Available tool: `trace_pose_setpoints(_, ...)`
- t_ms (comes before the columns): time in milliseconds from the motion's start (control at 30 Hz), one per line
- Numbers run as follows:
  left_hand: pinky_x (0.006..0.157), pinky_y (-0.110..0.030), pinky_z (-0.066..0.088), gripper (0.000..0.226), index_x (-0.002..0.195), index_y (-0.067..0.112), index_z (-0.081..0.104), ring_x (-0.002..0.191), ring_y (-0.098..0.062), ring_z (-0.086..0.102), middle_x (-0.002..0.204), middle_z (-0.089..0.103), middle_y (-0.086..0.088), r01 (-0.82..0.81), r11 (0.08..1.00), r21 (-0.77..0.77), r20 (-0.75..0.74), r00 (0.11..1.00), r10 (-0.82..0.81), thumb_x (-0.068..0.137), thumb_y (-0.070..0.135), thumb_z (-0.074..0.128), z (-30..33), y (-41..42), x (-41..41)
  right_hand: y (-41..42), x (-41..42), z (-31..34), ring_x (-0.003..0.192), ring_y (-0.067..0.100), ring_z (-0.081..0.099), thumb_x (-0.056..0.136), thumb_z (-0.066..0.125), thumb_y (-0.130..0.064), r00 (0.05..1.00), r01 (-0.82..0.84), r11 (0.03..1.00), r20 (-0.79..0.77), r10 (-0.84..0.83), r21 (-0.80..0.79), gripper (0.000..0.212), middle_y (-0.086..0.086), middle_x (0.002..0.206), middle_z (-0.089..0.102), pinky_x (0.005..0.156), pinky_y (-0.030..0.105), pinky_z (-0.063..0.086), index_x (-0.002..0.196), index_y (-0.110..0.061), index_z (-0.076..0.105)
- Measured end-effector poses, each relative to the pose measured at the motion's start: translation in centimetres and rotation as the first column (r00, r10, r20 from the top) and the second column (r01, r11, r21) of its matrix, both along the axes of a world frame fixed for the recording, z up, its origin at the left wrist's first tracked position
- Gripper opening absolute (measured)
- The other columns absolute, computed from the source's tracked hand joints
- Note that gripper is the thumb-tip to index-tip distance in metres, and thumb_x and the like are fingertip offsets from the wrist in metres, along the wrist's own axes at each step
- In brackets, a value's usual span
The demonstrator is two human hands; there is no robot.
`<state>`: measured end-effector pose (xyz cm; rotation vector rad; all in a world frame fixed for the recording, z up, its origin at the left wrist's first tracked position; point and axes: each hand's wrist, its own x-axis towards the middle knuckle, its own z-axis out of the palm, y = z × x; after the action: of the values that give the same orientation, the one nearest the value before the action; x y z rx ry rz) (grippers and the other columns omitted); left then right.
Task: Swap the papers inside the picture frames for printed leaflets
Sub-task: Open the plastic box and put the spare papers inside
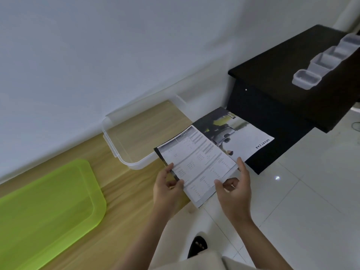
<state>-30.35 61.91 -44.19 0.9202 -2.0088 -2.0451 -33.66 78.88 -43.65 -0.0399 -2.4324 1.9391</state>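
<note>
1. Both hands are holding an open printed leaflet (pixel 206 158) in the air, over the near end of the wooden worktop (pixel 124 191) and the white tiled floor (pixel 303 191).
2. Left hand (pixel 167 189) is gripping the leaflet's left edge, with the thumb lying on the printed page and the fingers curling behind it.
3. Right hand (pixel 234 189) is pinching the lower right edge of the same page, its thumb on top and its forefinger stretching up along the paper's edge.
4. Facing up on the left is a page of small text and tables; on the right is a photo page with the words "SMART CAB" running down its far edge.
5. A clear plastic lid (pixel 136 133) is lying flat on the worktop just beyond the leaflet, close to the white wall (pixel 97 55).
6. A bright green plastic lid (pixel 44 211) is lying on the worktop well to the left, apart from the clear one.
7. A black cabinet (pixel 282 98) is standing to the right of the worktop, partly behind the leaflet's photo page.
8. A row of small grey plastic tubs (pixel 306 79) is sitting on top of the cabinet, running away toward the far right.
9. A foot in a dark sandal (pixel 197 246) is showing on the floor below the arms.
</note>
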Motion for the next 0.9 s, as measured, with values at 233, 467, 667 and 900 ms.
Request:
trace_pose_setpoints(233, 0.066, -0.024, 0.058, 0.051, 0.124, 0.025, 0.052, 0.086, -0.010, 0.069, 0.118, 0.062, 0.006, -0.186, 0.974, -0.128, -0.087, 0.981, 0.176, 0.080, 0.006, 0.069, 1.7, -2.7, -2.1, -3.3, -3.9, 0.7, 0.104, 0.004, 0.060, 0.079, 0.071, -0.003, 0.996, -0.089, 0.996, 0.018, 0.089, -0.016, 0.086, -0.015, 0.124, 0.046, 0.072, 0.025, 0.059, 0.147, -0.021, 0.023)
trace_pose_setpoints(467, 0.062, -0.015, 0.051, 0.044, 0.120, 0.020, 0.057, 0.085, -0.008, 0.067, 0.120, 0.059, 0.002, -0.286, 0.915, -0.283, -0.029, 0.957, 0.290, 0.080, 0.004, 0.068, 1.5, -10.2, -4.1, -12.2, -7.6, -0.1, 0.096, 0.014, 0.063, 0.079, 0.073, -0.010, 0.976, -0.178, 0.981, 0.138, 0.166, 0.080, 0.089, 0.006, 0.139, 0.043, 0.066, 0.012, 0.054, 0.148, -0.018, 0.018)
trace_pose_setpoints(667, 0.067, -0.014, 0.048, 0.035, 0.114, 0.011, 0.063, 0.077, -0.004, 0.063, 0.123, 0.056, 0.004, -0.206, 0.891, -0.405, 0.075, 0.963, 0.257, 0.081, 0.002, 0.067, 0.9, -16.0, -7.6, -18.3, -11.4, -0.4, 0.114, 0.021, 0.056, 0.076, 0.075, -0.008, 0.951, -0.222, 0.964, 0.251, 0.180, 0.148, 0.087, 0.004, 0.137, 0.040, 0.064, 0.007, 0.051, 0.146, -0.013, 0.024)
trace_pose_setpoints(900, 0.067, -0.008, 0.042, 0.033, 0.115, 0.005, 0.062, 0.079, -0.011, 0.061, 0.125, 0.054, -0.001, -0.060, 0.862, -0.503, 0.217, 0.957, 0.193, 0.082, 0.002, 0.061, -0.7, -20.4, -11.3, -20.5, -15.6, -1.3, 0.091, 0.022, 0.066, 0.079, 0.072, -0.010, 0.876, -0.383, 0.893, 0.402, 0.269, 0.237, 0.038, -0.008, 0.093, 0.059, 0.058, 0.016, 0.051, 0.111, -0.016, 0.053)
